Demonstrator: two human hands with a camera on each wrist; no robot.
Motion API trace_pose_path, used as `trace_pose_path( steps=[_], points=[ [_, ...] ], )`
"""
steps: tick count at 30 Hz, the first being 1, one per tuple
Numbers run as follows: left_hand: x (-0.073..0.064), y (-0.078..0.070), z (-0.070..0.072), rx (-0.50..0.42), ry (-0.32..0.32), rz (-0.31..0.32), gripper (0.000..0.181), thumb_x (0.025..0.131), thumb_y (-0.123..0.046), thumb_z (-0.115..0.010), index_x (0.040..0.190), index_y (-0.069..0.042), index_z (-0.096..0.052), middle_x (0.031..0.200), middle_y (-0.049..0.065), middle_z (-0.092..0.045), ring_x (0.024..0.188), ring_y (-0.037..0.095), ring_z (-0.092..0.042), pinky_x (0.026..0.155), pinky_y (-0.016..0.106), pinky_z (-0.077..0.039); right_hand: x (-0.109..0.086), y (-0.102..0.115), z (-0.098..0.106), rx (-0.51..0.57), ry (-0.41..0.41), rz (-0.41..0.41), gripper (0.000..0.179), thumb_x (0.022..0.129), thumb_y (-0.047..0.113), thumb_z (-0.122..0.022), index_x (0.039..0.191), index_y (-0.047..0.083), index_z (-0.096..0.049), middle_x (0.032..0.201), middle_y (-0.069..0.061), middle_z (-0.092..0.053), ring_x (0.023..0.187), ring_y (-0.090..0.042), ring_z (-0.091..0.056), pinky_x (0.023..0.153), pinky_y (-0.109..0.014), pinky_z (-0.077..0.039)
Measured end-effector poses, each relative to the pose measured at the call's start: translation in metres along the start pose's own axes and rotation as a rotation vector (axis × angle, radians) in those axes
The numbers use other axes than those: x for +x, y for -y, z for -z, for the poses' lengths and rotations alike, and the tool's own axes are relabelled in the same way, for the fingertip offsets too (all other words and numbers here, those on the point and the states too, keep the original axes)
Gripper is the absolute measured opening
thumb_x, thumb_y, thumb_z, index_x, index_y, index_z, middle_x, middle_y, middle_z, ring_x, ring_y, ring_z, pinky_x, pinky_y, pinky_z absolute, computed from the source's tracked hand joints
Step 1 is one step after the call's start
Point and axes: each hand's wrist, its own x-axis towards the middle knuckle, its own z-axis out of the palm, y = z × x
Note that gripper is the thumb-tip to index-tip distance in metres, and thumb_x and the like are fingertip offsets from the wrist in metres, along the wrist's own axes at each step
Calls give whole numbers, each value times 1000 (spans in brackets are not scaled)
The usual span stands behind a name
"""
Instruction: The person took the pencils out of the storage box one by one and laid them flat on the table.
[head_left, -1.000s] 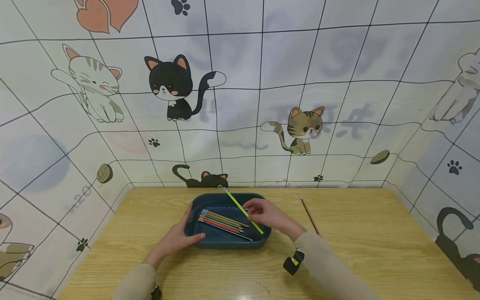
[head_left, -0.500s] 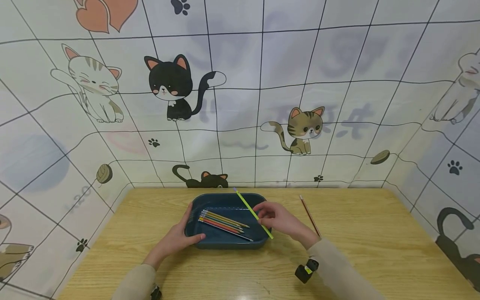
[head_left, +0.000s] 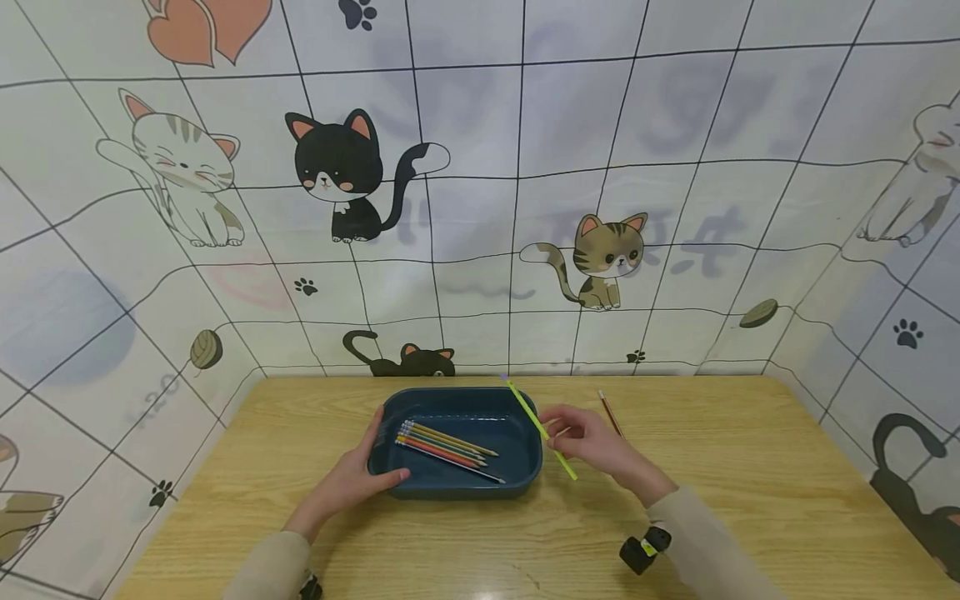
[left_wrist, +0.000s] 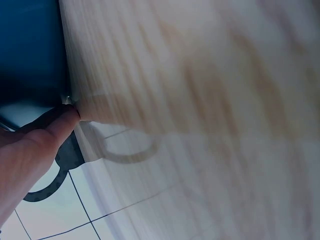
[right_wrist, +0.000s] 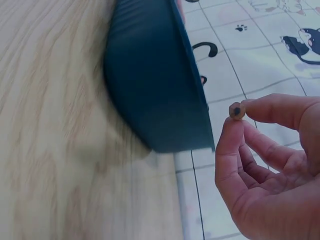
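At its left end, my left hand (head_left: 348,482) holds the dark blue tray (head_left: 504,414), thumb over the front rim and fingers along the side. Several coloured pencils (head_left: 446,444) lie slantwise inside it. Just past the tray's right rim, my right hand (head_left: 600,442) pinches a yellow-green pencil (head_left: 527,407) between thumb and fingertips, its eraser end pointing away and up. The right wrist view shows this pencil's (right_wrist: 236,111) point end-on between the fingertips, beside the tray's outer wall (right_wrist: 155,85). In the left wrist view, fingers (left_wrist: 62,125) touch the tray edge.
A red-brown pencil (head_left: 609,412) lies on the wooden table (head_left: 720,475) to the right, partly hidden behind the right hand. Cat-patterned sheeting (head_left: 480,275) walls off the back and both sides of the table.
My right hand has moved right with the yellow-green pencil, carrying it from over the tray to beyond its right rim. The left hand and tray stay in place.
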Motion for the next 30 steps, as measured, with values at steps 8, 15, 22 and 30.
trace_pose_path(
  steps=[8, 15, 22, 30],
  points=[
    [0, -1, -1, -21, 10, 7, 107, 83, -34, -75, 156, -12, -1, 152, 32, -18, 133, 52, -27, 105, 62, -25, -17, -19, 18, -30, -10, -34, 35, 93, 7, -60, 125, -5, -54, 101, -14, -57, 86, -28, -59, 73, -40, -51],
    [2, 3, -2, -33, 6, 15, 107, 83, -36, -76, 156, -13, -1, 153, 30, -17, 134, 52, -26, 105, 63, -24, -33, -34, 32, -98, -38, -82, 32, 94, 6, -60, 123, -5, -54, 102, -16, -57, 88, -30, -58, 70, -37, -51],
    [2, 4, -2, -33, 3, 14, 108, 82, -36, -76, 156, -14, -1, 152, 31, -19, 133, 52, -27, 104, 63, -25, -49, -44, 44, -123, -92, -117, 34, 93, 6, -62, 124, -7, -53, 102, -16, -58, 89, -27, -58, 68, -33, -50],
    [1, 4, -1, -40, 7, 17, 107, 83, -36, -76, 156, -15, -1, 153, 30, -18, 134, 51, -26, 105, 62, -24, -59, -58, 60, -211, -198, -160, 32, 90, 3, -64, 121, -4, -57, 101, -14, -60, 89, -24, -60, 67, -31, -50]
  ],
)
